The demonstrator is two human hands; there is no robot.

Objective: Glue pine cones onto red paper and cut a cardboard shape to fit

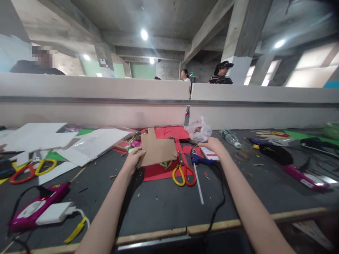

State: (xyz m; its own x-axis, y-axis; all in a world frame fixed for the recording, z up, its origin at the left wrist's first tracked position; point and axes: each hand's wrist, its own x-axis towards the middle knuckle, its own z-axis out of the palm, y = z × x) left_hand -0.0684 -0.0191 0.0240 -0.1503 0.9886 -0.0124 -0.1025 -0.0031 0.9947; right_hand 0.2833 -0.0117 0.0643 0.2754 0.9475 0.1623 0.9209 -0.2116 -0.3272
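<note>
My left hand (134,158) is closed on the left edge of a brown cardboard piece (159,151), holding it over red paper (156,173). A green leaf-like shape shows partly below the cardboard. My right hand (213,145) reaches out beside a crumpled clear plastic bag (199,129), its visible fingers stretched to the left; whether they touch the bag I cannot tell. Between my hands lie scissors (184,173) with one yellow and one red handle, and a blue glue gun (203,161) with a white glue stick (199,188) in its back.
White sheets (90,144) and another pair of scissors (34,169) lie left. A magenta power strip (39,208) with a white plug stands front left, another power strip (304,178) at right. A plastic bottle (231,138) lies near the white partition (106,114). People are beyond it.
</note>
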